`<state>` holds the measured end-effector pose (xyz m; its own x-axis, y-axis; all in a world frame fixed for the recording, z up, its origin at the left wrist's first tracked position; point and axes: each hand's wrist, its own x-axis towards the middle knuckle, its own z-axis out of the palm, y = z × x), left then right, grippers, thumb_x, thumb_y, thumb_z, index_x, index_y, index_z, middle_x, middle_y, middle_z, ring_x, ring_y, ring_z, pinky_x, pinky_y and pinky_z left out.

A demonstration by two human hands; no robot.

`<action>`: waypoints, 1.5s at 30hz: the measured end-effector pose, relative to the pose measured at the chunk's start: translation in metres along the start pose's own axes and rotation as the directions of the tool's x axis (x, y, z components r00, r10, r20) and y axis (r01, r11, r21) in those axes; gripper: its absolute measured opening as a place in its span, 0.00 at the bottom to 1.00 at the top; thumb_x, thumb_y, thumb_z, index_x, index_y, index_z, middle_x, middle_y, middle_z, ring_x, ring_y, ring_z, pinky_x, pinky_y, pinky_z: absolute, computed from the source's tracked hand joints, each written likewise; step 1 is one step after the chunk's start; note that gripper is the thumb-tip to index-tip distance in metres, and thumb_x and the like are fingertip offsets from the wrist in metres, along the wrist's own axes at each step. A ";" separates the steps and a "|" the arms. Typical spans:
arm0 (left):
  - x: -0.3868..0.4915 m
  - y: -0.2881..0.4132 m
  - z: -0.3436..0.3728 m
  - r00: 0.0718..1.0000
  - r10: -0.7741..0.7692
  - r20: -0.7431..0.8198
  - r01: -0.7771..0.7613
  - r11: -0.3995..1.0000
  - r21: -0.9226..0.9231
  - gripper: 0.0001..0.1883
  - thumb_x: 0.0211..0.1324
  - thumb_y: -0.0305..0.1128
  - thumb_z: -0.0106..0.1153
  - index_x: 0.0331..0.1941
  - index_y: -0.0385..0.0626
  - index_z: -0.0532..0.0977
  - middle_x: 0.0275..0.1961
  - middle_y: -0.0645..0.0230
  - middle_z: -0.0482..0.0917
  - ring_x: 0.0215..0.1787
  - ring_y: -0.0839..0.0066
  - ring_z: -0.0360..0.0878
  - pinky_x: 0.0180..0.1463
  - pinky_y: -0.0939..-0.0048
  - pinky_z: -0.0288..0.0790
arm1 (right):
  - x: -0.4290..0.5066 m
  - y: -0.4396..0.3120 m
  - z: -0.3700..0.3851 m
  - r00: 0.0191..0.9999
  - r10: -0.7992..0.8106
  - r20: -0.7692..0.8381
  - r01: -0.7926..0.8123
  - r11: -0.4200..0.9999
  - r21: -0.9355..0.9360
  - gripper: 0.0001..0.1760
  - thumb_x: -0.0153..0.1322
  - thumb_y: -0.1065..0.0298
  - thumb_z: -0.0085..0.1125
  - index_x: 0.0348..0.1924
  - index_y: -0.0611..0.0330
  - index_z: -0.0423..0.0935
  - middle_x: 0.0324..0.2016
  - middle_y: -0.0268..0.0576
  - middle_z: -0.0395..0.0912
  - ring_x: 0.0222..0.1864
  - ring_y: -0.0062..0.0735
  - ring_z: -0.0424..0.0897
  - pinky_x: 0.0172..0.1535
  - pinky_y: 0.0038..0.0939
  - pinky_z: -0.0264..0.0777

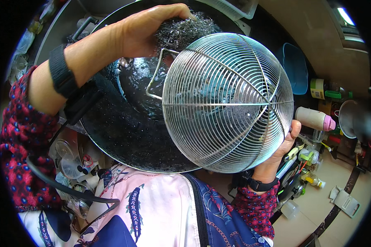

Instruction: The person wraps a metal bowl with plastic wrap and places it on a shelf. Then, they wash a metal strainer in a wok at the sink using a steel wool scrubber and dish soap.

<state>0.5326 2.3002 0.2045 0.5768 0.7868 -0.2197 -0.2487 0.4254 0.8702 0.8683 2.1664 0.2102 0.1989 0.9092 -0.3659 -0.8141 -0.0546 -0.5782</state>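
Note:
My left hand [145, 29] grips a wad of steel wool [188, 31] at the upper middle, beside the small wire hook [154, 72] on the strainer's rim. My right hand [286, 143] holds a round wire strainer [222, 117] from its lower right side; most of those fingers are hidden behind the wires. The strainer is tilted, its domed underside facing up and to the right. Beneath both hands is a large black wok [120, 132] with dark, sudsy water [142, 66] in it.
A blue plastic basin [293, 69] and a pink-capped bottle [312, 119] stand to the right. Utensils and bottles crowd the lower right, near a cutting board [346, 202] on the floor. Bowls and strainers [71, 166] lie at lower left. A cable [65, 188] crosses before me.

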 end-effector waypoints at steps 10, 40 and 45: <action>-0.015 -0.002 -0.020 0.978 -0.120 0.172 0.178 0.909 -0.378 0.11 0.57 0.36 0.44 0.28 0.42 0.71 0.27 0.67 0.75 0.28 0.76 0.73 0.33 0.69 0.72 | 0.003 0.006 0.008 0.959 0.055 0.277 -0.079 0.994 0.078 0.23 0.60 0.81 0.42 0.08 0.42 0.50 0.14 0.26 0.52 0.18 0.14 0.55 0.22 0.12 0.53; 0.000 -0.004 0.010 0.910 -0.347 0.225 0.410 0.831 -0.376 0.11 0.57 0.37 0.42 0.29 0.43 0.69 0.27 0.64 0.75 0.25 0.72 0.76 0.28 0.54 0.76 | -0.001 0.005 -0.023 0.931 -0.213 0.295 0.319 0.867 -0.383 0.18 0.66 0.65 0.51 0.43 0.72 0.67 0.36 0.51 0.74 0.34 0.34 0.75 0.41 0.25 0.74; -0.008 -0.011 0.023 0.982 -0.185 -0.028 0.185 0.983 0.001 0.15 0.62 0.42 0.36 0.37 0.42 0.67 0.35 0.56 0.76 0.37 0.67 0.79 0.29 0.63 0.78 | -0.009 -0.001 -0.022 0.966 -0.256 0.038 0.252 0.900 -0.355 0.09 0.63 0.69 0.43 0.30 0.68 0.64 0.33 0.53 0.73 0.33 0.35 0.74 0.38 0.31 0.75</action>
<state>0.5486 2.2793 0.2068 0.5907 0.7067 -0.3895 -0.1371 0.5635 0.8146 0.8791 2.1495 0.1976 0.3797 0.9078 -0.1782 -0.4893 0.0336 -0.8715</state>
